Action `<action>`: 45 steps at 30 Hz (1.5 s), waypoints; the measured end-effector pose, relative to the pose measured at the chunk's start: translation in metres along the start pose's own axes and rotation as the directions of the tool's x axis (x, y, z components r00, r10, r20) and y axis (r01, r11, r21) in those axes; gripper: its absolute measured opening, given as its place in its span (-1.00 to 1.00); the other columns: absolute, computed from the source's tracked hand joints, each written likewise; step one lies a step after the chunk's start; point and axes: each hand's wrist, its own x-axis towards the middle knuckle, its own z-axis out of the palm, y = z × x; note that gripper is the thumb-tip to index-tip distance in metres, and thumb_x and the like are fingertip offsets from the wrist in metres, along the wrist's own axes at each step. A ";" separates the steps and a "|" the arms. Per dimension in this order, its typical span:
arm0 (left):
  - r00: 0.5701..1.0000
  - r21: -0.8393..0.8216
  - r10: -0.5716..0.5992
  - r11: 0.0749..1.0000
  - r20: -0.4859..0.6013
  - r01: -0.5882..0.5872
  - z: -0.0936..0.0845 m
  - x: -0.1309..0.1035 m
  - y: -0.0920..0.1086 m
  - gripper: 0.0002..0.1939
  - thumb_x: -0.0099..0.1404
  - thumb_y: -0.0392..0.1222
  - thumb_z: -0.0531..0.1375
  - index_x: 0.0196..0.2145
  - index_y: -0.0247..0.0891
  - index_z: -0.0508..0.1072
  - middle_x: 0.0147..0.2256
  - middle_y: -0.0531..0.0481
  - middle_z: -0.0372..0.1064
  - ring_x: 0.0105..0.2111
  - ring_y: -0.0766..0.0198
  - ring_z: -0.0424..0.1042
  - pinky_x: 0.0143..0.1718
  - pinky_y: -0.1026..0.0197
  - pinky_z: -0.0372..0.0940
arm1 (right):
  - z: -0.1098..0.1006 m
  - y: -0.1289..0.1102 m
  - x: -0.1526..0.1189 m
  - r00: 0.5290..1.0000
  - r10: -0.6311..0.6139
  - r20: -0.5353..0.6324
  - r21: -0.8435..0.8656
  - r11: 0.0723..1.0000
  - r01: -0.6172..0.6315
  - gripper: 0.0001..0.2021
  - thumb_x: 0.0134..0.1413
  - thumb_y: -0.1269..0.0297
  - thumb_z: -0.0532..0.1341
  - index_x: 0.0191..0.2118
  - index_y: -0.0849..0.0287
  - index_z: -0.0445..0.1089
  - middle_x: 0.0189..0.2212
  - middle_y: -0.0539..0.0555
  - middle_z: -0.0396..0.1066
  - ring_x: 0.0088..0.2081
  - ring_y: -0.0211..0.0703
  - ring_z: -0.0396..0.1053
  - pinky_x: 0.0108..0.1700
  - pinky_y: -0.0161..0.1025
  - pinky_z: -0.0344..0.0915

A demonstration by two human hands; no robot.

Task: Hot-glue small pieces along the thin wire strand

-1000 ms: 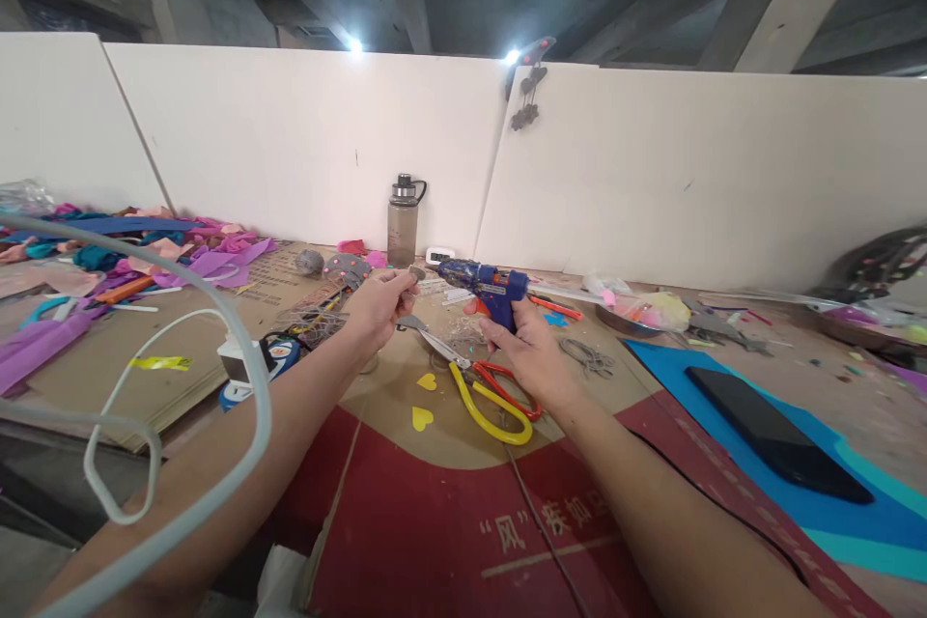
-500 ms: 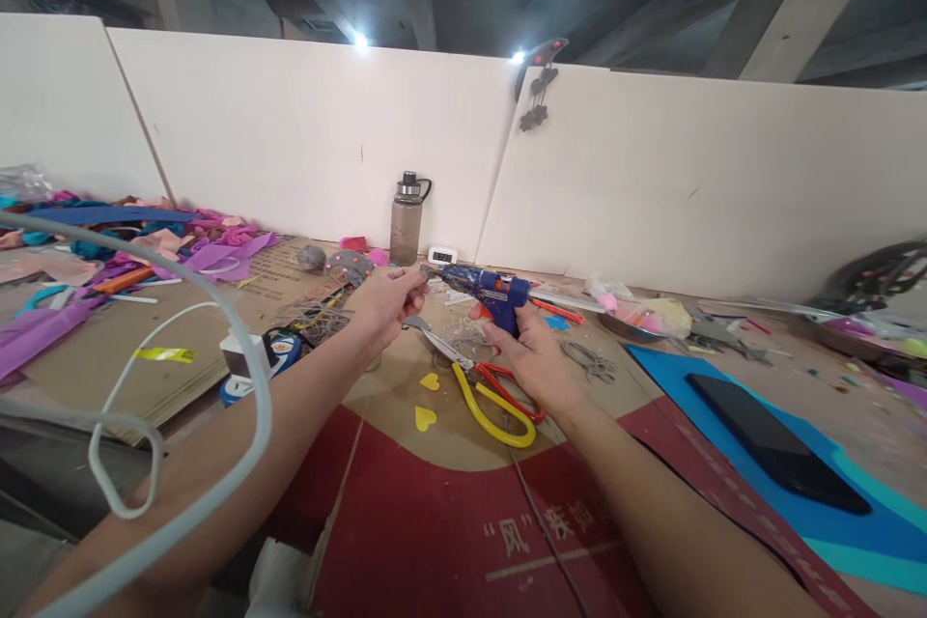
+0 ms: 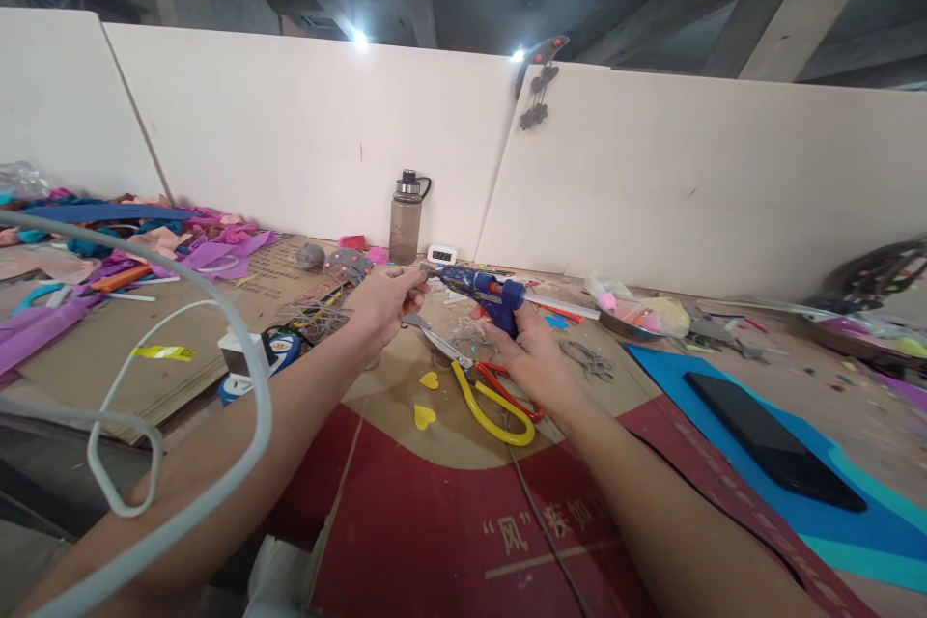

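Observation:
A blue hot glue gun (image 3: 478, 288) is gripped in my right hand (image 3: 534, 352), its nozzle pointing left and a clear glue stick (image 3: 561, 305) running out of its back. Opposite the nozzle, my left hand (image 3: 395, 301) pinches a small dark piece at the fingertips, too small to name. The nozzle meets or nearly meets that piece. Below the hands lie scissors (image 3: 492, 406) with one yellow and one red handle, beside two yellow hearts (image 3: 425, 417) on the cardboard (image 3: 406, 449).
A bottle (image 3: 406, 222) and small clock (image 3: 441, 255) stand against the white partition (image 3: 304, 126). A phone (image 3: 774, 439) rests on blue sheets at right. A white cable (image 3: 257, 406) loops across the left foreground, near a tape measure (image 3: 286, 350). Felt scraps (image 3: 224, 256) pile up at far left.
The glue gun's rear has dipped slightly in my right hand, and the glue stick slopes a little lower. My left hand stays in nearly the same spot, still pinching.

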 end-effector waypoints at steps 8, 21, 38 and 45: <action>1.000 -0.025 -0.026 0.999 0.001 0.026 0.001 0.001 0.000 -0.82 -0.02 -0.22 0.26 -0.62 -0.32 0.33 -0.60 0.06 0.30 -0.68 0.53 0.16 -0.67 0.42 0.04 | -0.001 -0.004 0.000 1.000 0.010 0.012 0.010 1.000 -0.010 -0.78 0.14 0.23 0.11 -0.12 0.14 0.35 -0.22 0.11 0.47 -0.22 -0.05 0.37 -0.10 -0.09 0.25; 0.998 -0.045 -0.060 0.997 -0.034 0.058 0.002 0.000 0.003 -0.87 -0.02 -0.27 0.24 -0.60 -0.33 0.34 -0.60 0.05 0.31 -0.68 0.53 0.16 -0.69 0.44 0.03 | -0.004 -0.003 -0.001 0.999 -0.040 0.036 -0.121 0.992 0.044 -0.72 0.19 0.12 0.07 -0.12 0.17 0.37 -0.18 0.20 0.47 -0.14 0.04 0.38 -0.07 -0.03 0.26; 0.993 -0.048 -0.101 0.994 -0.053 0.099 0.004 -0.002 0.007 -0.86 -0.06 -0.27 0.26 -0.61 -0.35 0.34 -0.61 0.04 0.31 -0.69 0.53 0.16 -0.69 0.43 0.03 | -0.004 -0.004 0.000 0.999 -0.001 0.047 -0.137 0.991 0.007 -0.74 0.17 0.19 0.08 -0.10 0.18 0.37 -0.19 0.18 0.47 -0.17 0.03 0.39 -0.09 -0.03 0.27; 0.991 -0.096 -0.117 0.989 -0.059 0.111 0.002 0.000 0.006 -0.86 -0.06 -0.29 0.26 -0.59 -0.35 0.35 -0.61 0.05 0.31 -0.69 0.54 0.15 -0.68 0.43 0.05 | -0.004 -0.005 -0.002 0.999 -0.050 0.003 -0.110 0.993 0.050 -0.78 0.16 0.18 0.09 -0.15 0.12 0.38 -0.27 0.12 0.48 -0.25 -0.01 0.38 -0.16 -0.07 0.29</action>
